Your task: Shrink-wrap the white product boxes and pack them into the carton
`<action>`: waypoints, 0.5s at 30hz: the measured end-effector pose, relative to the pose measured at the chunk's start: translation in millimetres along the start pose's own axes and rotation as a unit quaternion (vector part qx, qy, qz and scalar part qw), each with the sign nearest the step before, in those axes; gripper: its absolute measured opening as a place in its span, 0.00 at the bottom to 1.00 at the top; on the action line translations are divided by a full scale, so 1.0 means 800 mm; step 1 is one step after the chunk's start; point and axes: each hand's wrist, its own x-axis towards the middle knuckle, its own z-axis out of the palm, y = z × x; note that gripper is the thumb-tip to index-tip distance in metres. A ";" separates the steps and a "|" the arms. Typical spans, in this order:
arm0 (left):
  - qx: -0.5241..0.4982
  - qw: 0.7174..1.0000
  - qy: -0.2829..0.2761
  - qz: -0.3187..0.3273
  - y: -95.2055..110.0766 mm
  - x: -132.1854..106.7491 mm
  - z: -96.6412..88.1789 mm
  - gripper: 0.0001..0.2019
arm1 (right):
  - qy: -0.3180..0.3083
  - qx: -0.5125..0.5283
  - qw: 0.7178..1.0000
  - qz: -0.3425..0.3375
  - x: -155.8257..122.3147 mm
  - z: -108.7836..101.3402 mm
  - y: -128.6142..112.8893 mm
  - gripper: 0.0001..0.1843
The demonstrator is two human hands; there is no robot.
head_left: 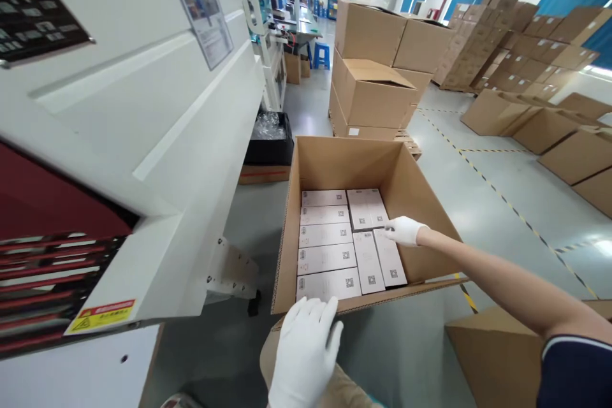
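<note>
Open brown cardboard carton point(349, 162): ×1. White oblong boxes point(327, 257), top layer: 5 along L edge, 2 nr. R corner, 2 far R corner. White-gloved hands, L point(306, 347) + R point(404, 231): ×2. Black rect. bin point(268, 152): ×1.

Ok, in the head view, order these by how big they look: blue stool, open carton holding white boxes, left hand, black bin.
1. Open carton
2. Left hand
3. Black bin
4. Blue stool
Apparent size only: distances differ.

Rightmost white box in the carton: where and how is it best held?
From above, probably, by the right edge of the rightmost white box, near the right hand: its top is exposed, another box adjoins its left, and the carton wall bounds its right.
</note>
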 end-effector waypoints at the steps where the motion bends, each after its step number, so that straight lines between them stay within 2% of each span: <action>1: 0.004 1.000 -0.005 0.002 0.000 0.001 -0.001 0.17 | 0.003 -0.002 1.000 -0.008 -0.016 0.003 0.008 0.15; 5: 0.017 1.000 -0.017 -0.002 0.004 0.003 0.000 0.15 | 0.044 0.006 0.999 -0.009 -0.090 0.043 0.034 0.21; 8: 0.017 1.000 -0.011 0.021 0.004 0.004 -0.008 0.16 | 0.054 0.046 0.997 0.014 -0.116 0.076 0.049 0.24; 11: 0.034 0.999 0.018 0.020 -0.010 -0.010 -0.036 0.19 | 0.098 0.082 0.991 0.045 -0.118 0.090 0.059 0.26; 13: 0.061 0.997 0.042 -0.028 -0.031 -0.036 -0.065 0.20 | 0.132 0.091 0.985 0.063 -0.114 0.092 0.062 0.26; 15: 0.101 0.987 0.066 -0.103 -0.058 -0.077 -0.097 0.19 | 0.145 0.099 0.982 0.065 -0.110 0.089 0.061 0.26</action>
